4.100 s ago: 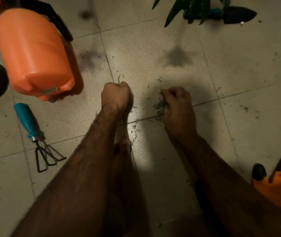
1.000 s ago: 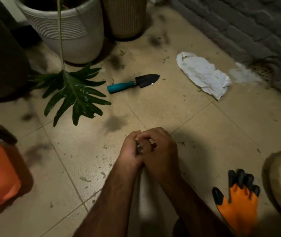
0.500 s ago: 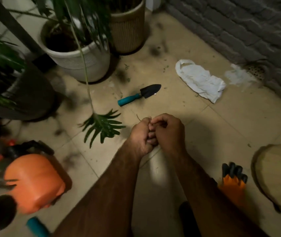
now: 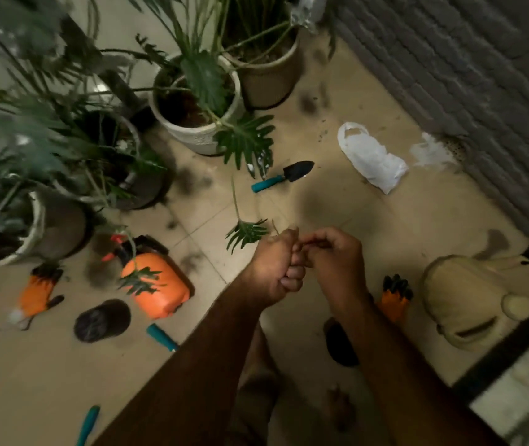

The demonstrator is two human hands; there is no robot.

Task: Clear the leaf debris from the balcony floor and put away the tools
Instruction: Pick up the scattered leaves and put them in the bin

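left hand is closed into a fist above the beige tiled balcony floor, and a thin green stem of leaf debris sticks up out of its top. right hand is just beside it on the right, fingers curled and their tips touching the left fist; whether it has hold of anything i cannot tell. a few dark specks of debris lie on the far floor. just right of them is a crumpled white plastic bag.

a small trowel with a teal handle and black blade lies on the floor beyond the hands, between the bag and a white ribbed plant pot. left of the arms, an orange pressure sprayer lies on its side, with a black cap near it and an orange glove with black fingertips further left. a second orange and black glove lies just right of the right forearm. a teal tool handle shows by the left forearm, its head hidden behind the arm.
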